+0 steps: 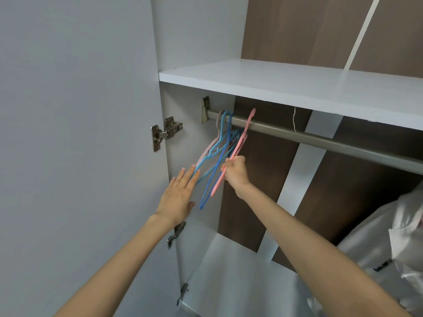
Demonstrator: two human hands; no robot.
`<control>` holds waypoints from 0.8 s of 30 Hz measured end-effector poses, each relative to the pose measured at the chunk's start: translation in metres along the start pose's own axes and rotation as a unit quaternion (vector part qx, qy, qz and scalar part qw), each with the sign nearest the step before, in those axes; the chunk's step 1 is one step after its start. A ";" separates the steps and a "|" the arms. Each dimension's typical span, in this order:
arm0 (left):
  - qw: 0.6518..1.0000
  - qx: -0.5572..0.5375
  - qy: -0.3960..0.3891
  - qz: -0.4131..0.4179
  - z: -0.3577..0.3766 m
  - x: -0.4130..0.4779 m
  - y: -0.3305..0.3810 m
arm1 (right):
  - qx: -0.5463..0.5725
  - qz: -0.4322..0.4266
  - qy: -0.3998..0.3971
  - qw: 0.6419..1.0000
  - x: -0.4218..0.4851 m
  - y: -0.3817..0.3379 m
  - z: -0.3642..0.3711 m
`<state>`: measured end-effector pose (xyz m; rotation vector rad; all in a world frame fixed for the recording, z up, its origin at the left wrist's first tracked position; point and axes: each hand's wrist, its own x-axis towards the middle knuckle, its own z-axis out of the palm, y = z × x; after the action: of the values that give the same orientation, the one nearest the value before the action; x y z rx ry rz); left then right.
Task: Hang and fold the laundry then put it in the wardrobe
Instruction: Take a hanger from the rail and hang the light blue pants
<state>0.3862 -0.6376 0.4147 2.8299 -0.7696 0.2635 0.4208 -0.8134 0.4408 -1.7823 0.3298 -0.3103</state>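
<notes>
On the head view, our right hand curls tight round the pink plastic hanger, hook up at the grey metal wardrobe rail. Our left hand is flat, straight fingers touching the blue plastic hangers hung beside it.

left hand: bare, slim straight-sided fingers, short rounded nails | right hand: bare, smooth knuckles | left forearm: bare up to the frame edge, slender | right forearm: bare up to the frame edge, slender
</notes>
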 end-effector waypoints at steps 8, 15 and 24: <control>0.998 -0.036 0.047 0.001 -0.008 -0.031 0.017 | -0.059 -0.024 -0.046 0.997 -0.058 0.011 -0.028; 0.964 -0.230 0.117 -0.063 -0.012 -0.083 0.051 | -0.083 -0.051 -0.145 0.985 -0.146 0.042 -0.052; 0.882 -0.449 0.015 -0.144 -0.018 -0.173 0.075 | -0.086 -0.013 -0.298 0.950 -0.266 0.083 -0.042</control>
<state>0.1984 -0.6133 0.4047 1.9925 -0.3098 -0.0913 0.1540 -0.7681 0.3605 -1.9571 -0.1037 0.2524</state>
